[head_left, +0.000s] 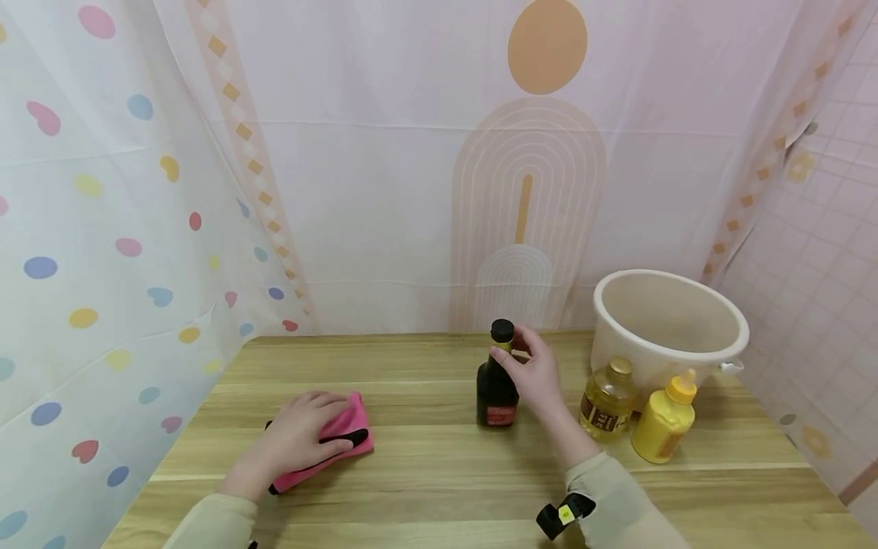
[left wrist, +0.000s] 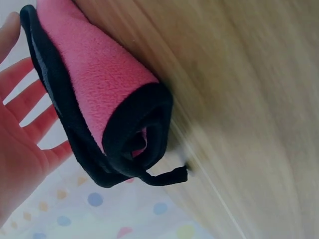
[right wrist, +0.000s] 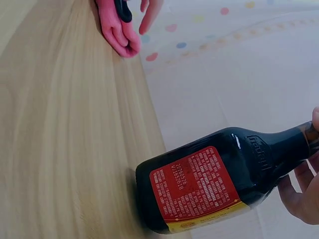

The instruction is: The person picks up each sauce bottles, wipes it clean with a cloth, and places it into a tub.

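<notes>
My right hand (head_left: 537,375) grips the neck of a dark glass sauce bottle (head_left: 497,393) with a black cap. The bottle stands upright near the table's middle; its red and yellow label (right wrist: 194,184) faces the right wrist camera. On the left, my left hand (head_left: 302,435) rests over a folded pink cloth (head_left: 353,423) with black edging. In the left wrist view the fingers (left wrist: 37,97) stretch out along the far side of the cloth, which is rolled into layers with a short black loop sticking out.
A white bucket (head_left: 672,354) stands at the table's back right. Before it are a bottle of golden oil (head_left: 609,400) and a yellow squeeze bottle (head_left: 661,423) with an orange cap, both close to my right forearm. Patterned curtains (head_left: 370,168) hang behind and beside the wooden table (head_left: 425,473).
</notes>
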`<move>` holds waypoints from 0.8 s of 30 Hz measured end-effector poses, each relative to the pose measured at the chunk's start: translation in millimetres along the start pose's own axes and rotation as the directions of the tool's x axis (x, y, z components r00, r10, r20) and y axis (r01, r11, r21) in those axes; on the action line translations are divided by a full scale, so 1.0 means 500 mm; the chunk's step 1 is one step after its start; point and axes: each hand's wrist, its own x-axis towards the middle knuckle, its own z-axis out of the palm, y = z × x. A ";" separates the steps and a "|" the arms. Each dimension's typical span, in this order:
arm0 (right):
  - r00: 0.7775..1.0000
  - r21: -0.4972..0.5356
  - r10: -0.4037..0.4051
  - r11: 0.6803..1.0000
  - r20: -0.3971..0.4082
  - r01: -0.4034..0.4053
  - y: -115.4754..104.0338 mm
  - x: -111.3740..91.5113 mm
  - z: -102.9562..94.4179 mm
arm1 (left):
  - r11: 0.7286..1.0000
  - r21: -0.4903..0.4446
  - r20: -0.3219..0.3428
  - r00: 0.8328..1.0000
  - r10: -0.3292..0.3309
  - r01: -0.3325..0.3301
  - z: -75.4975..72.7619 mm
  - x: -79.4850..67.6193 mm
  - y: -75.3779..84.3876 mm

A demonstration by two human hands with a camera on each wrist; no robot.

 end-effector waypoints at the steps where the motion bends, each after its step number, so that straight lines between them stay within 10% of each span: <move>1: 1.000 0.004 0.000 1.000 0.003 0.000 0.000 -0.003 0.003 | 1.000 -0.004 0.005 1.000 0.003 -0.003 0.001 0.001 0.000; 24: 0.995 0.007 0.074 0.997 0.060 -0.074 -0.010 -0.022 0.026 | 0.991 -0.102 0.120 0.988 0.099 -0.087 0.032 0.007 -0.018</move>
